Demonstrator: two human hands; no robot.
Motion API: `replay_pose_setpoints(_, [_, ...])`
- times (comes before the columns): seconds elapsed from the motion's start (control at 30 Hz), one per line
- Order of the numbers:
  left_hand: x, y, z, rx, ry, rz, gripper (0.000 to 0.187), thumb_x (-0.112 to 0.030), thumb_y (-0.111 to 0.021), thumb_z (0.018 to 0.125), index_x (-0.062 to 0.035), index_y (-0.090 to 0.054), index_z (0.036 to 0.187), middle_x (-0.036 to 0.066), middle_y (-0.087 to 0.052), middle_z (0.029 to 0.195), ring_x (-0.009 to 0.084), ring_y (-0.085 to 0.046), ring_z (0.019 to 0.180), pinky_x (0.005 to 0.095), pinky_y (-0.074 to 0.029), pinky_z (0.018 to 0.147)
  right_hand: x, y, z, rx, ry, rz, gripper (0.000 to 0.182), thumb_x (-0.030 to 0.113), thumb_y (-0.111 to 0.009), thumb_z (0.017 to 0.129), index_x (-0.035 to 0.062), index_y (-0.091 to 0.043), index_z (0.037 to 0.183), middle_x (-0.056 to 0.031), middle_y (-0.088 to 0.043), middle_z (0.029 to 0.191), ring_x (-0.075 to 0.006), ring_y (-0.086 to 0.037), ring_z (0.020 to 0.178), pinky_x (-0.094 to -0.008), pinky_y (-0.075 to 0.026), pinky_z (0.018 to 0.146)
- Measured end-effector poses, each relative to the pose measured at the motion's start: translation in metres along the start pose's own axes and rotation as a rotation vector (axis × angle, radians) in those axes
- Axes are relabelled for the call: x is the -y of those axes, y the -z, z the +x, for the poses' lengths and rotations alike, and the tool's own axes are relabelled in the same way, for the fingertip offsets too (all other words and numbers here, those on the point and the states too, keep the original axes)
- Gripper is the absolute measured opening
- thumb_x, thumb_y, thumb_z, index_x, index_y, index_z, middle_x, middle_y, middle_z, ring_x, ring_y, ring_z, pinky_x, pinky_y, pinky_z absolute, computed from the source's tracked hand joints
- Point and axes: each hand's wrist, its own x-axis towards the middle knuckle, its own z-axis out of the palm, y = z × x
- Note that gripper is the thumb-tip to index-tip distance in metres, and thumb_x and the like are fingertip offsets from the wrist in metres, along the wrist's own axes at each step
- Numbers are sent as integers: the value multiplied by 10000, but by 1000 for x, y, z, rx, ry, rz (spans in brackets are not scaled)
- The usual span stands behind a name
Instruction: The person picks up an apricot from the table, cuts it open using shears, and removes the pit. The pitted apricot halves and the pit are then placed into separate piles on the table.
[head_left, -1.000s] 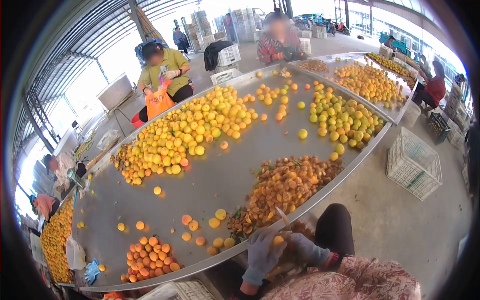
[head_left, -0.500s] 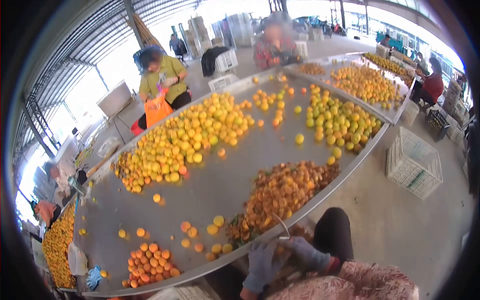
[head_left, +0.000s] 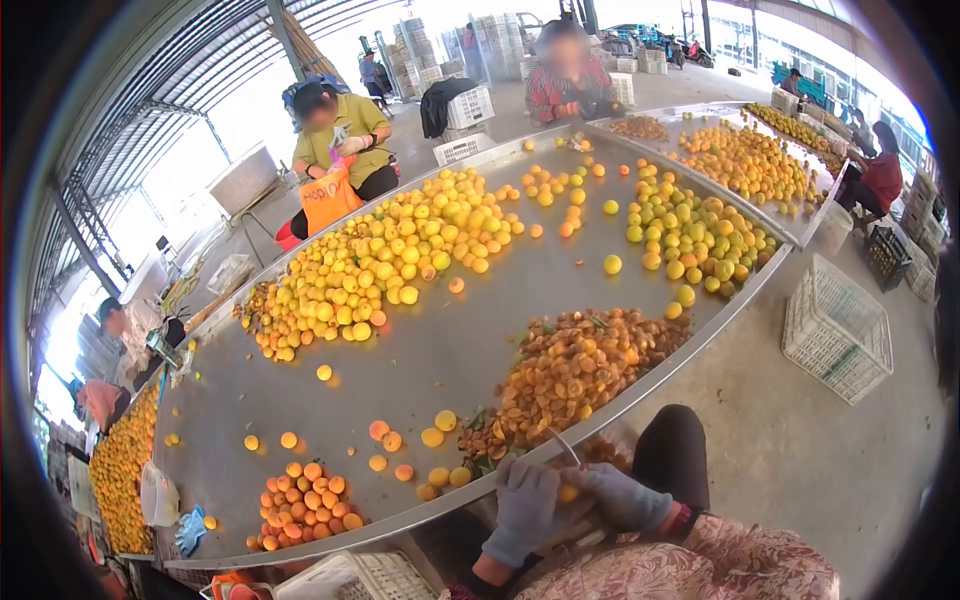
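Note:
Both gloved hands are together at the table's near edge, low in the view. Between them is an orange fruit (head_left: 568, 493), partly hidden by the fingers. My left hand (head_left: 527, 508) has its fingers closed around the fruit's left side. My right hand (head_left: 625, 498) is closed at its right side, by a thin curved metal piece (head_left: 566, 447) rising over the table rim. Just beyond lies a heap of brownish-orange fruit pieces (head_left: 575, 375). Several whole yellow fruits (head_left: 433, 437) lie left of it.
Piles of yellow fruit (head_left: 370, 270), greenish fruit (head_left: 700, 230) and orange fruit (head_left: 303, 508) lie on the metal table (head_left: 450, 335). A white crate (head_left: 838, 330) stands on the floor at right. A blue glove (head_left: 190, 530) lies at left. Several people sit around the tables.
The view has shifted slightly, so the table appears a little further right and down. Orange fruit now shows between my hands, which stay close together.

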Motion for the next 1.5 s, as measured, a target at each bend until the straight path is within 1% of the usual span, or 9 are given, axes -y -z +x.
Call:
replay_pose_setpoints(0.47, [7,-5,-16,92,-59,107,444,-529,-650,668,-97,-574,731,59,-556,697,241,-525,753,434,-375,793,8,-28,-11,-198,8,-8,214,299,-524,920,104,-611,943,4,-624,730,-100,-592,526,-223,-481,435])
replay_pose_setpoints(0.77, [4,3,-14,121,-74,-67,481,-514,-695,674,-75,-593,841,77,-555,751,254,-532,732,397,-382,683,0,-21,-11,48,32,24,289,363,-474,953,96,-586,940,33,-550,671,-54,-500,506,-190,-383,424])
replay_pose_setpoints(0.8, [-1,9,-3,-23,-118,-92,465,-509,-755,597,-99,-543,651,32,-509,625,216,-490,624,369,-390,675,0,-22,-12,59,61,-3,295,367,-469,954,95,-582,933,32,-546,670,-54,-500,508,-189,-379,420])
replay_pose_setpoints(1.0, [0,8,10,-196,-30,-152,378,-418,-742,655,-96,-544,646,55,-496,618,230,-484,609,379,-393,669,22,-46,-20,40,76,38,274,338,-471,954,85,-573,920,17,-548,662,-62,-516,518,-189,-404,437])
replay_pose_setpoints(1.1, [-9,5,17,-204,127,-232,328,-352,-723,689,-81,-545,641,71,-474,615,230,-504,644,377,-406,671,23,-45,-16,-35,234,-106,212,265,-493,938,77,-572,994,15,-547,697,-73,-523,536,-192,-414,457])
replay_pose_setpoints(1.17, [-20,3,24,-251,365,-591,306,-334,-689,732,-68,-550,673,72,-481,628,230,-519,668,370,-416,673,24,-35,-3,-90,1291,-1039,196,188,-504,917,60,-565,1052,3,-548,760,-89,-506,538,-212,-417,469])
replay_pose_setpoints(1.23, [-26,-3,24,-257,675,-954,289,-317,-654,775,-55,-554,704,73,-489,640,230,-533,692,363,-426,676,33,-27,-3,268,343,42,200,185,-488,922,38,-566,1031,-24,-564,770,-94,-489,524,-241,-423,473])
replay_pose_setpoints(1.33, [0,-21,6,-288,501,-1985,459,-378,-393,964,15,-528,1159,152,-609,915,261,-595,877,365,-487,784,44,-31,-15,76,314,145,271,265,-457,940,28,-579,986,-33,-583,654,-85,-463,454,-235,-407,438])
replay_pose_setpoints(1.5, [-6,-3,7,-186,640,-2149,457,-321,-379,974,30,-444,1258,160,-602,957,271,-564,936,392,-419,878,34,-13,-20,-42,301,1,254,264,-514,913,27,-601,944,-42,-614,645,-86,-481,406,-196,-376,373])
